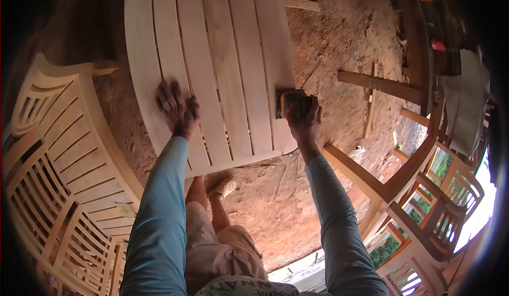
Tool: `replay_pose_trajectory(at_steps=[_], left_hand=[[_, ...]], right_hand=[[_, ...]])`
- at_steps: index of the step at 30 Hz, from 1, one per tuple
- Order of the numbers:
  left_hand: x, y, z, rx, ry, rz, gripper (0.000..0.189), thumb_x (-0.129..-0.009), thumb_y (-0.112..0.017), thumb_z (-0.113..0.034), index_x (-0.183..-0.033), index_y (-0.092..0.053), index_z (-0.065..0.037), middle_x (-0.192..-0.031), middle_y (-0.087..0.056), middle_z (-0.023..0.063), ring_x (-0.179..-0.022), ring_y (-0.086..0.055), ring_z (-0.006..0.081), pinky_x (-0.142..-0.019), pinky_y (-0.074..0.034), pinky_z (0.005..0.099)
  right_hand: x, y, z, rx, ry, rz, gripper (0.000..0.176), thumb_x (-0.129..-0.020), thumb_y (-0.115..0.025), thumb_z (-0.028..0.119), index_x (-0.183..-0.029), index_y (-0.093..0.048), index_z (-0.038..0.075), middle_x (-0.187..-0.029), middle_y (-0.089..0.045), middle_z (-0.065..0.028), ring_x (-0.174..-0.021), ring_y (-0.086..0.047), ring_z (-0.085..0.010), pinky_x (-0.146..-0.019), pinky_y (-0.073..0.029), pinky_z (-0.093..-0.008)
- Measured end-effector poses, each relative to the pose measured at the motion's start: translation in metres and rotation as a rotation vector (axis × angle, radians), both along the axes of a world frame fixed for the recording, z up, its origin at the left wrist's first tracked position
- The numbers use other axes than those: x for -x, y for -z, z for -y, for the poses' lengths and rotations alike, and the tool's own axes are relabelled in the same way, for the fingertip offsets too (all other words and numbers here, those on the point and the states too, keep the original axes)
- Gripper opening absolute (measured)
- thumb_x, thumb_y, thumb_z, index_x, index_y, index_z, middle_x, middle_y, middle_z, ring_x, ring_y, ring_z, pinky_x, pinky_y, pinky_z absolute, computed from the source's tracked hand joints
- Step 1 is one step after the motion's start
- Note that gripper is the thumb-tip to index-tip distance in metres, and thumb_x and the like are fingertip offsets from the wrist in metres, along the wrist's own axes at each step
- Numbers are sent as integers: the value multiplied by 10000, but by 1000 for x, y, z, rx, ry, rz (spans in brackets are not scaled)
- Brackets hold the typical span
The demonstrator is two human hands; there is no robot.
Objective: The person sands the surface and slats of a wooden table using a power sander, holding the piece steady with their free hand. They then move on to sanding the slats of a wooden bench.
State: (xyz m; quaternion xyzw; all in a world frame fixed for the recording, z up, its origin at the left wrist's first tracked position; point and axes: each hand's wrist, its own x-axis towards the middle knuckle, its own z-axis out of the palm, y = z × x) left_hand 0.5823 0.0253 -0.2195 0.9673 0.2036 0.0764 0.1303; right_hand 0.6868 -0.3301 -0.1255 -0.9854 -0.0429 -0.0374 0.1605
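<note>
A slatted wooden tabletop [214, 68] of pale boards stretches away in front of me. My left hand [177, 107] lies on its left boards with the fingers spread, holding nothing. Near the right edge, my right hand [307, 118] is wrapped round a dark power sander with an orange band [286, 104]. The sander rests on the outermost right board. The undersides of the fingers on it are hidden.
Slatted wooden benches [87, 153] stand at the left. Wooden frames [379, 84] and chairs [440, 211] are on the right. Reddish bare ground [265, 203] shows below the tabletop, with a loose wood strip [301, 3] beyond its right edge.
</note>
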Motion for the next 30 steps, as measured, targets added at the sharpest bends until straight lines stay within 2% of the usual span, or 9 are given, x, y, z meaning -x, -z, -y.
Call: replay_pose_trajectory(at_steps=[6, 9, 12, 14, 18, 21, 23, 28, 30], left_hand=[[0, 1, -1, 5, -4, -25, 785, -1010, -467, -487, -1614, -295, -15, -1711, -167, 273, -1562, -172, 496, -1249, -152, 652], [0, 1, -1, -6, -6, -26, 783, -1017, -454, -502, -1619, -302, -23, -1711, -185, 266, -1559, -190, 493, -1247, -164, 648], [0, 1, -2, -16, 3, 17, 777, -1023, -447, -513, -1625, -310, -40, -1710, -200, 254, -1554, -214, 489, -1242, -179, 647], [1, 0, -1, -31, 12, 38, 773, -1025, -453, -516, -1630, -313, -56, -1704, -218, 250, -1547, -235, 484, -1237, -195, 645], [0, 8, -1, -74, 28, 121, 769, -1025, -451, -536, -1635, -320, -86, -1690, -251, 239, -1539, -261, 470, -1225, -226, 642], [3, 18, -5, -87, 57, 120, 805, -991, -523, -518, -1632, -312, -80, -1690, -239, 240, -1537, -244, 477, -1228, -217, 648], [4, 19, -1, -82, 36, 73, 822, -963, -582, -489, -1626, -315, -83, -1688, -235, 234, -1538, -236, 476, -1235, -207, 647], [10, 27, -3, -115, 54, 25, 830, -954, -576, -477, -1628, -307, -73, -1698, -221, 227, -1555, -213, 455, -1255, -188, 618], [7, 27, -3, -98, 55, -4, 838, -952, -576, -481, -1625, -308, -59, -1700, -217, 227, -1564, -198, 446, -1260, -180, 611]], right_hand=[[-50, 3, -30, 8, -58, 27, 830, -776, -811, 328, -1468, -408, 110, -1196, -606, -236, -992, -665, -471, -780, -601, -579], [-79, 13, -38, -15, -94, 74, 811, -781, -827, 427, -1421, -444, 109, -1185, -621, -242, -973, -675, -476, -779, -603, -582], [-108, 0, -64, 57, 81, 0, 814, -771, -834, 561, -1351, -482, 110, -1151, -640, -242, -970, -688, -478, -773, -604, -586], [-128, 4, -65, 55, 62, -15, 851, -756, -811, 678, -1307, -501, 107, -1135, -653, -249, -987, -694, -481, -782, -602, -590], [-163, 13, -71, 1, -1, -23, 793, -776, -795, 617, -1317, -494, 121, -1156, -640, -276, -1031, -687, -489, -834, -587, -602], [-138, 6, -73, -5, 13, -64, 763, -791, -787, 544, -1348, -472, 129, -1181, -619, -291, -1051, -677, -504, -860, -573, -616], [-109, 7, -57, -39, -38, -121, 792, -784, -805, 455, -1402, -434, 127, -1196, -591, -293, -1044, -668, -531, -873, -557, -633], [25, -8, -4, -203, -35, -267, 952, -726, -857, 183, -1527, -349, 99, -1198, -545, -309, -1004, -664, -535, -715, -587, -586], [83, 7, 22, -347, -89, -76, 1010, -700, -866, 132, -1554, -327, 109, -1236, -525, -311, -998, -663, -529, -731, -595, -584]])
